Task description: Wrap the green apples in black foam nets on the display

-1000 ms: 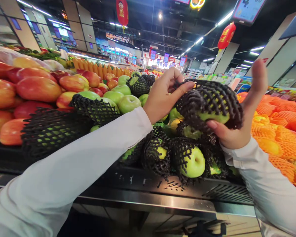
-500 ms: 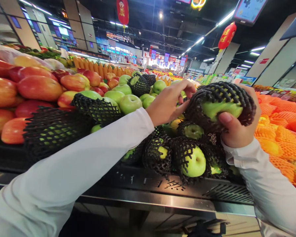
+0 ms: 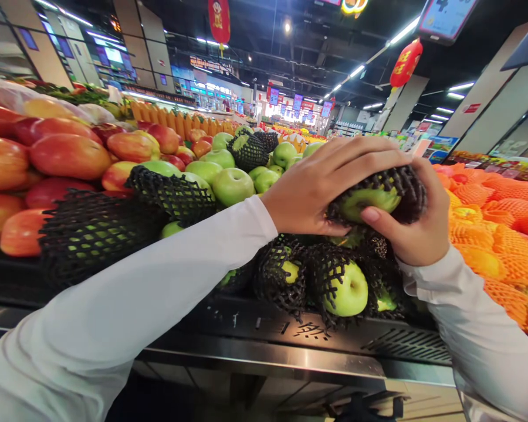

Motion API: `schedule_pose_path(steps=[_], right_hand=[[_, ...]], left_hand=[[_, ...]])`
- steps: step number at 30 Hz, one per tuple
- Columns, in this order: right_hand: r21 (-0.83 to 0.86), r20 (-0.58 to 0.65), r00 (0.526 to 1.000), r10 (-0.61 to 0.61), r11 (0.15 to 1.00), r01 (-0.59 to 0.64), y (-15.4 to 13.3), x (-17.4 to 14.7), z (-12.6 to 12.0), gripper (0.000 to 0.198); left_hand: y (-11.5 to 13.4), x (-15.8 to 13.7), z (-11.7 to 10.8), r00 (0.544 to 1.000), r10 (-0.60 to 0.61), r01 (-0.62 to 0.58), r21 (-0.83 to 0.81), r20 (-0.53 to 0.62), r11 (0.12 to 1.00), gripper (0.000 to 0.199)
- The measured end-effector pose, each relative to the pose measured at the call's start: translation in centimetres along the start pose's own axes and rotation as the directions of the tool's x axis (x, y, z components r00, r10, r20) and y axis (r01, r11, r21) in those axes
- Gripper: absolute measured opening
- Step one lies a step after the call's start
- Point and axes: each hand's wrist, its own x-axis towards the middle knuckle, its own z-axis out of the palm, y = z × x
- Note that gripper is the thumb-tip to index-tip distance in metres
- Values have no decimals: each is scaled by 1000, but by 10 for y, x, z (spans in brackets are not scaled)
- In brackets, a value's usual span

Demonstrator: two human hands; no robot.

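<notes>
A green apple (image 3: 365,202) in a black foam net is held up between my two hands, above the front of the display. My right hand (image 3: 422,228) grips it from the right, thumb pressed across its green face. Over its top and left side lies my left hand (image 3: 330,181), fingers wrapped round the net and partly hiding the fruit. Just below, a netted green apple (image 3: 351,288) shows its bare end, beside another netted apple (image 3: 286,272). Loose green apples (image 3: 233,186) are piled beyond my left wrist.
Red-yellow apples (image 3: 70,157) fill the left side, with a large black-netted green apple (image 3: 99,237) before them. Orange fruit in orange foam nets (image 3: 493,234) lies on the right. A metal ledge (image 3: 264,354) runs along the front.
My left hand has moved right and closed over the netted apple. My right hand has shifted slightly left and down with it.
</notes>
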Motion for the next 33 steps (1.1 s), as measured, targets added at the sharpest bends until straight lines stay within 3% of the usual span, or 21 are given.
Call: schedule_pose_path(steps=[3, 6, 8, 10, 13, 18, 24, 29, 33], right_hand=[[112, 97, 995, 25, 993, -36, 4, 0, -3, 69], [205, 154, 976, 154, 961, -184, 5, -1, -7, 80], [209, 117, 970, 213, 949, -234, 5, -1, -10, 78], [171, 35, 972, 234, 956, -236, 6, 0, -12, 72], [112, -43, 963, 266, 959, -260, 10, 2, -13, 67], [68, -75, 954, 290, 956, -285, 20, 2, -13, 67], [64, -105, 942, 318, 948, -313, 24, 3, -13, 63], [39, -105, 942, 320, 948, -317, 21, 3, -13, 58], [35, -104, 943, 316, 949, -314, 20, 3, -12, 55]], left_hand=[[-5, -3, 3, 994, -24, 23, -6, -106, 1000, 71], [-12, -5, 5, 941, -37, 28, -31, -338, 999, 68], [-15, -5, 7, 898, -112, 107, -36, -425, 994, 65], [-17, -6, 9, 882, -201, 208, -32, -426, 978, 63], [-21, -6, 14, 888, -325, 336, -21, -325, 942, 64], [-28, -9, 22, 873, -485, 486, 7, -55, 874, 69], [-24, -10, 18, 770, -586, 572, 133, 253, 809, 76], [-21, -6, 15, 609, -632, 575, 283, 478, 768, 76], [-25, -7, 19, 573, -598, 565, 258, 561, 784, 71]])
